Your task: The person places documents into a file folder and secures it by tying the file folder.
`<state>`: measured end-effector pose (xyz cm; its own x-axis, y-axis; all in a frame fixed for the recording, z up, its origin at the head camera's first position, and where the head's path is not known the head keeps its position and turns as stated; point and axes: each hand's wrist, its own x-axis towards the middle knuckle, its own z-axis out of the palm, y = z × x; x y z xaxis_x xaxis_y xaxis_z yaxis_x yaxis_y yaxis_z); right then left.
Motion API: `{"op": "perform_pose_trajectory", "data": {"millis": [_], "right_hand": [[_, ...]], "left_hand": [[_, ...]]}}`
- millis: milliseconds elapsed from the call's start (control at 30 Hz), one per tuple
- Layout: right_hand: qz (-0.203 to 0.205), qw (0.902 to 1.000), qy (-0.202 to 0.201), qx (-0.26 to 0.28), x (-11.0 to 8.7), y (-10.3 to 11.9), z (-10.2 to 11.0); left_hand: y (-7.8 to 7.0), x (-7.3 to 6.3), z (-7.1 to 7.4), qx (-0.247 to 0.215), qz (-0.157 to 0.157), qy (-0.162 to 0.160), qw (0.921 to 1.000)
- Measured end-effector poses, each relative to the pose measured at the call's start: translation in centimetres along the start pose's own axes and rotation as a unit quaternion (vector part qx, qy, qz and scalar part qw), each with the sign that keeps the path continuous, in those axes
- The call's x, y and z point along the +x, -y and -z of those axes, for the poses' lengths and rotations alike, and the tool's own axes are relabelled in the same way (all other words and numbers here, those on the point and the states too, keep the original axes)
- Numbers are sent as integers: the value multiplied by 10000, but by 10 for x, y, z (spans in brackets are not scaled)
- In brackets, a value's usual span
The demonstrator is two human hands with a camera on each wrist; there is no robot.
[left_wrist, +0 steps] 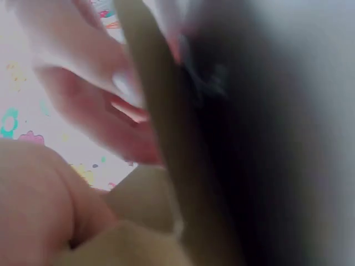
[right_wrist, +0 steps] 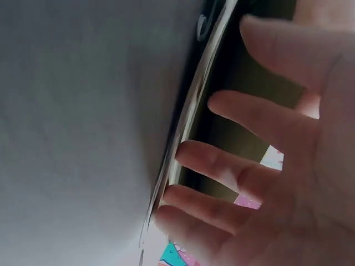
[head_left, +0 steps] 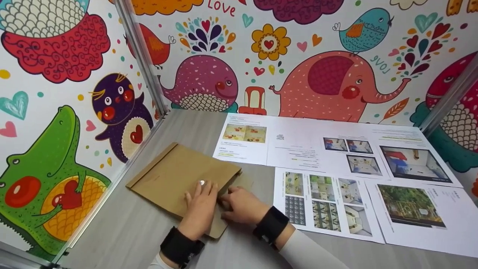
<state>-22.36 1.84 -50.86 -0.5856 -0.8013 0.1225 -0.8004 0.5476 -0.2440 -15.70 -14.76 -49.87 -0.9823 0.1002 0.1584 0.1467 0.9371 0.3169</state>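
We see the left hand (head_left: 201, 211) resting palm down on the brown envelope (head_left: 168, 170), its fingers extended over the upper face. We see the right hand (head_left: 244, 205) just beside it, at the envelope's near right edge; in the right wrist view its fingers (right_wrist: 222, 166) are spread and nearly straight, with some tips touching a pale, layered edge (right_wrist: 194, 100). We cannot identify what forms that edge. The envelope lies beneath the left hand and extends beyond it to the left; a flap (head_left: 218, 228) with a rounded corner lies between the two hands. Behind each hand we note a black wristband (head_left: 180, 247). To the right of and beyond the right hand, we find printed sheets (head_left: 328, 205) on the grey table (head_left: 119, 220). Farthest beyond both hands stands the cartoon-patterned wall (head_left: 254, 74).
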Motion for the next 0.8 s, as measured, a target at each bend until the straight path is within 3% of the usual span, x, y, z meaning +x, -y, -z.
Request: {"op": "perform_pose_trajectory", "data": {"millis": [167, 400, 667, 800], "right_hand": [[161, 9986, 298, 411, 1, 0, 0], [237, 9951, 902, 339, -2, 1, -2], [485, 9921, 1028, 539, -1, 3, -4], [544, 9923, 935, 599, 0, 2, -3]], "left_hand": [[-8, -7, 9, 131, -224, -635, 9976], [-13, -7, 22, 303, -531, -1512, 9866], [-13, -9, 40, 114, -358, -1855, 9819], [-11, -8, 39, 191, -319, -1807, 9828]]}}
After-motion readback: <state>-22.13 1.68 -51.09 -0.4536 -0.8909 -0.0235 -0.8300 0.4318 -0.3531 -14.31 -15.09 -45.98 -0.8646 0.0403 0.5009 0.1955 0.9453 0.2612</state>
